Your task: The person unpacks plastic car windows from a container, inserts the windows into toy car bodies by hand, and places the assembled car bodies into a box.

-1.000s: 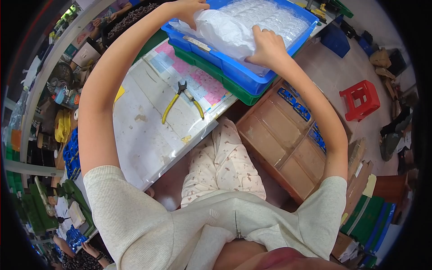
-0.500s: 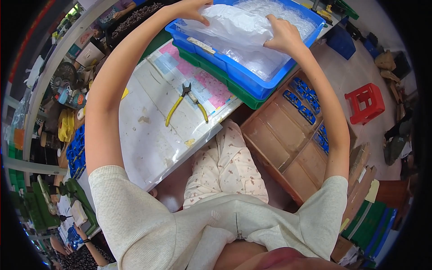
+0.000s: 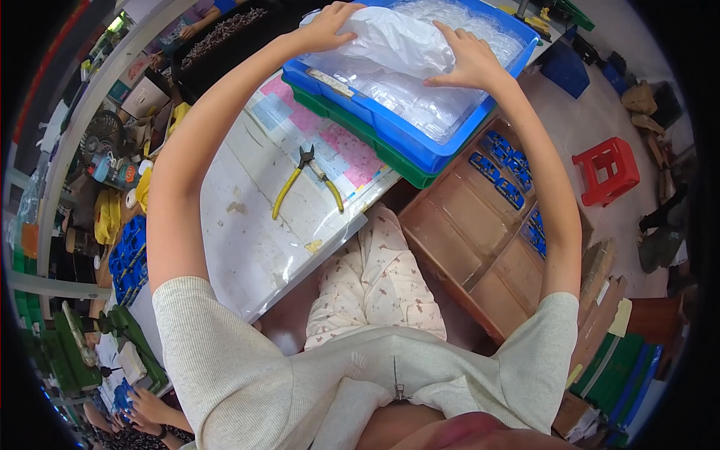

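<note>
A crumpled white plastic sheet [image 3: 401,41] lies bunched over the blue tray [image 3: 420,135], which holds several clear plastic pieces [image 3: 420,105]. My left hand [image 3: 328,28] curls over the sheet's left end, its thumb along the near side. At the other end my right hand [image 3: 474,61] touches the sheet with thumb and fingers spread wide. Beneath the blue tray sits a green tray [image 3: 360,127]. Yellow-handled cutting pliers [image 3: 307,176] lie on the table with their handles apart, nearer to me than both hands.
The white-topped table [image 3: 240,225] has a pink and blue patterned sheet [image 3: 330,139]. To the right, a brown compartmented box [image 3: 442,232] holds several blue parts [image 3: 499,176]. A red stool [image 3: 606,171] stands on the floor. Another person's hands [image 3: 146,409] show at lower left.
My left hand has come lower and further into view on the sheet. My right hand's fingers have spread, and the sheet sits lower and flatter in the tray.
</note>
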`<state>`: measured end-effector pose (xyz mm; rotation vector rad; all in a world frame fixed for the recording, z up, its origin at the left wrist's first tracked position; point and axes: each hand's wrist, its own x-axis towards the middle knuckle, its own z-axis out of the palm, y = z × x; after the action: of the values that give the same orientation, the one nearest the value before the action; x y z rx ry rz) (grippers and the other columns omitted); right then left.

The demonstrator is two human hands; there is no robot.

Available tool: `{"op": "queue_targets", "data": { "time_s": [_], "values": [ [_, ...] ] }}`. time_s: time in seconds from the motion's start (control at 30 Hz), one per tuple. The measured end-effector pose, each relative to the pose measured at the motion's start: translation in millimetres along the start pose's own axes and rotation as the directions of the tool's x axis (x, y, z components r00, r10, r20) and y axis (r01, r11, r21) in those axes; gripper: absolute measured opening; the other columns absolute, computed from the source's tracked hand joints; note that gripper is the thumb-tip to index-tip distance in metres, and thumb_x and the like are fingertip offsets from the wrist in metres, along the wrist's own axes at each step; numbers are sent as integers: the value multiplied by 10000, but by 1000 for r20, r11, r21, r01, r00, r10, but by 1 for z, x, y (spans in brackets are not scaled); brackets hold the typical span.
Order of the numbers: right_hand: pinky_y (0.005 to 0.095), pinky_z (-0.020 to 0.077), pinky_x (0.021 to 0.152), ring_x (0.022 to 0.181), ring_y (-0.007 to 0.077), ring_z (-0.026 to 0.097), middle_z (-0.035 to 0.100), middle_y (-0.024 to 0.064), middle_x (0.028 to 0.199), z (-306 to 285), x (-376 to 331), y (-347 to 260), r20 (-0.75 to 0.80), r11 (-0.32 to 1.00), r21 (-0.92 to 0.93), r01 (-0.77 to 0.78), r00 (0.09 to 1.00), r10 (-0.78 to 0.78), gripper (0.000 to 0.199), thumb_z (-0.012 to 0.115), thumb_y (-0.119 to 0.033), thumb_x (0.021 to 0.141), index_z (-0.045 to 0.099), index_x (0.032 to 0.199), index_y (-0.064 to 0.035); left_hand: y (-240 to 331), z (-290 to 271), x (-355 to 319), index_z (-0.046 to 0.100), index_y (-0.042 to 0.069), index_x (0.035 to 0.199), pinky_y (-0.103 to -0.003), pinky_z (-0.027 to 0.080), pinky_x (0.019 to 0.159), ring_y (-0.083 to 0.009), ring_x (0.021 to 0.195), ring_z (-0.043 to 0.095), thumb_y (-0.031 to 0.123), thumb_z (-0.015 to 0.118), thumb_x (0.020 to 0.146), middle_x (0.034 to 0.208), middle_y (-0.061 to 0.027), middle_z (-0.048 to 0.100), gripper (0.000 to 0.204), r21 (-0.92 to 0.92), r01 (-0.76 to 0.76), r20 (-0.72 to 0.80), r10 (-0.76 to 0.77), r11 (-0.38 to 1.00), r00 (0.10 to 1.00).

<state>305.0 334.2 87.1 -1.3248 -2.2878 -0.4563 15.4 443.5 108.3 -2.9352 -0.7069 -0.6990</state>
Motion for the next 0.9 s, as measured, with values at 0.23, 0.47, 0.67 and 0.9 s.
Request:
{"op": "queue_targets", "data": {
  "time_s": [0.23,0.47,0.67,0.9],
  "values": [
    [411,415,808,967,336,523,547,193,988,-8,7,-17,128,969,-226,-96,984,127,857,723,-456,511,432,1210,-54,9,7,-7,308,43,1283,-425,286,981,-387,1148,341,272,579,743,1230,-245,324,646,-48,120,-6,-120,992,993],
    [367,469,739,838,330,590,617,184,909,1,12,21,173,985,61,-161,974,149,609,667,-351,560,547,1069,-39,58,8,-7,293,64,1308,-454,310,961,-385,1132,370,290,625,664,1228,-259,359,759,207,-131,-210,174,970,962],
    [343,478,769,864,293,607,631,149,949,14,27,42,177,969,156,-193,970,165,561,665,-373,555,608,1034,-88,32,35,4,207,145,1366,-560,198,1002,-455,1245,220,568,738,479,1345,-298,214,1117,323,30,-90,-1,946,996],
    [350,457,769,856,319,592,626,180,930,16,30,51,221,918,330,-218,964,149,512,657,-362,573,613,975,-49,27,32,13,228,120,1344,-485,327,954,-424,1164,362,386,786,445,1280,-282,324,1091,386,22,11,-28,922,1000]
  ]
}}
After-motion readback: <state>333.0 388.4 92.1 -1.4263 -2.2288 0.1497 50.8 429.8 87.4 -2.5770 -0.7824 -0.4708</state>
